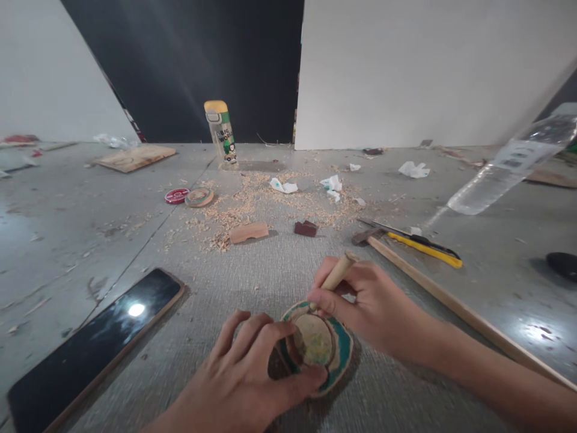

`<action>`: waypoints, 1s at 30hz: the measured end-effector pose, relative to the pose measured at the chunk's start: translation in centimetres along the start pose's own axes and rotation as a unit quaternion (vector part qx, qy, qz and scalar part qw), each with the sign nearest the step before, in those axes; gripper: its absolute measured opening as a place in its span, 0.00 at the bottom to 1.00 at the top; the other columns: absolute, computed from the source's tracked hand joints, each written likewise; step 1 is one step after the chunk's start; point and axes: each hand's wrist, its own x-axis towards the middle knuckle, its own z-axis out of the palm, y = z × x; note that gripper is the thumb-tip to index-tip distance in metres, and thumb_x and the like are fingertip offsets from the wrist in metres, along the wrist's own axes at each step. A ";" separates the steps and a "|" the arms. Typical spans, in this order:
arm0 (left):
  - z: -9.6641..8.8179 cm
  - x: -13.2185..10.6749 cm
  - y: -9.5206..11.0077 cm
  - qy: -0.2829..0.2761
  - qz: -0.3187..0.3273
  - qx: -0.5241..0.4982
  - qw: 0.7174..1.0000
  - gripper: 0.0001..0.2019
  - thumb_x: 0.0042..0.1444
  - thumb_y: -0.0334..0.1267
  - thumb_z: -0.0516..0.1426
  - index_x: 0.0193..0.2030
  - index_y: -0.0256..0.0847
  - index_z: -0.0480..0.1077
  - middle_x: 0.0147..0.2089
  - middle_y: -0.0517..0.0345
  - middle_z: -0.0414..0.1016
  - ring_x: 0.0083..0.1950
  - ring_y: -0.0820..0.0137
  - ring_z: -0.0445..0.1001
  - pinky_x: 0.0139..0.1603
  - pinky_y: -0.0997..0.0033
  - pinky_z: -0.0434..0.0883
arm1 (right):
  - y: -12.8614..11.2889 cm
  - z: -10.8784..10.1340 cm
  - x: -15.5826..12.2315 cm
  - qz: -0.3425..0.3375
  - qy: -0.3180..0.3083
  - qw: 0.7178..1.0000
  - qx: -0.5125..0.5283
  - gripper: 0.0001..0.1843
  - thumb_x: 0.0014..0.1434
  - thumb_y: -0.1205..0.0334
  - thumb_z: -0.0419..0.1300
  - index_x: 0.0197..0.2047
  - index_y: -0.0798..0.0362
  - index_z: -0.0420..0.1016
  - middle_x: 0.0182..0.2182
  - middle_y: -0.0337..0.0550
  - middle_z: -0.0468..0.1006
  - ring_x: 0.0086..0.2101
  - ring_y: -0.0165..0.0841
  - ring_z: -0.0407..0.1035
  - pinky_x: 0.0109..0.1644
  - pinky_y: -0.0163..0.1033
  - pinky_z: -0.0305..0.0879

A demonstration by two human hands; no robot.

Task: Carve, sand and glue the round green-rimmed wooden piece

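Observation:
A round wooden piece (343,344) with a green-painted ring and a pale centre disc lies in front of me. My left hand (252,355) grips it, thumb on the near edge and fingers at its left side. My right hand (360,297) pinches a wooden-handled tool (339,272), tilted with its handle end up to the right. Its lower end meets the groove at the far side of the disc; the fingers partly hide the tip, so its kind is unclear.
A phone (99,349) lies left, a hammer (433,291) and yellow utility knife (426,249) right. Beyond are wood blocks (249,233), shavings (225,222), a red round tin (177,196), a yellow-lidded bottle (222,135) and a tilted clear plastic bottle (509,165).

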 end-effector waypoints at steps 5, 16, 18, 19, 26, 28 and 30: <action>0.7 -0.2 0.0 0.015 0.002 0.008 1.000 0.27 0.56 0.37 0.57 0.61 0.69 0.62 0.55 0.57 0.64 0.55 0.57 0.62 0.57 0.44 0.63 | -0.3 0.0 0.4 -0.004 -0.023 1.000 -0.019 0.11 0.62 0.60 0.58 0.28 0.52 0.70 0.25 0.36 0.74 0.27 0.29 0.68 0.33 0.35 0.63; 0.5 -0.1 -0.1 0.006 0.009 -0.015 1.000 0.28 0.55 0.36 0.56 0.62 0.66 0.62 0.58 0.55 0.62 0.55 0.55 0.63 0.55 0.44 0.64 | -0.9 -0.4 0.2 -0.016 -0.043 0.999 -0.029 0.12 0.64 0.61 0.56 0.29 0.51 0.68 0.26 0.37 0.73 0.28 0.29 0.68 0.35 0.36 0.63; 0.5 -0.1 -0.1 0.008 0.014 -0.017 1.000 0.28 0.56 0.35 0.56 0.62 0.66 0.62 0.58 0.54 0.62 0.55 0.55 0.63 0.53 0.44 0.65 | -0.9 -0.7 0.2 -0.014 -0.043 0.999 -0.031 0.10 0.65 0.62 0.56 0.30 0.51 0.69 0.27 0.36 0.74 0.29 0.29 0.69 0.35 0.36 0.64; 0.6 -0.1 -0.1 0.008 0.016 -0.019 1.000 0.28 0.56 0.35 0.55 0.61 0.66 0.62 0.57 0.54 0.62 0.54 0.55 0.64 0.53 0.44 0.65 | -0.9 -0.7 0.2 -0.015 -0.047 0.998 -0.032 0.10 0.65 0.62 0.56 0.31 0.51 0.70 0.27 0.37 0.74 0.29 0.30 0.69 0.35 0.36 0.64; 0.8 0.0 -0.1 0.010 0.014 -0.022 1.000 0.27 0.56 0.37 0.56 0.61 0.65 0.62 0.57 0.54 0.62 0.55 0.55 0.62 0.53 0.43 0.66 | -0.8 -0.4 0.4 -0.009 -0.053 0.998 -0.039 0.10 0.64 0.64 0.56 0.29 0.51 0.69 0.28 0.37 0.74 0.31 0.30 0.70 0.38 0.37 0.65; 0.9 0.0 -0.2 0.007 0.013 -0.023 1.000 0.26 0.57 0.37 0.55 0.61 0.65 0.62 0.57 0.53 0.62 0.55 0.54 0.62 0.52 0.42 0.66 | -0.8 -0.3 0.4 -0.012 -0.051 0.998 -0.037 0.11 0.64 0.65 0.56 0.28 0.51 0.69 0.27 0.36 0.74 0.30 0.29 0.70 0.37 0.36 0.64; 0.9 -0.1 -0.2 0.008 0.015 -0.023 1.000 0.27 0.57 0.37 0.55 0.62 0.65 0.61 0.57 0.53 0.62 0.56 0.53 0.62 0.52 0.42 0.66 | -0.9 -0.3 0.4 -0.015 -0.051 0.998 -0.038 0.11 0.64 0.65 0.56 0.28 0.51 0.69 0.27 0.36 0.74 0.30 0.29 0.70 0.38 0.36 0.64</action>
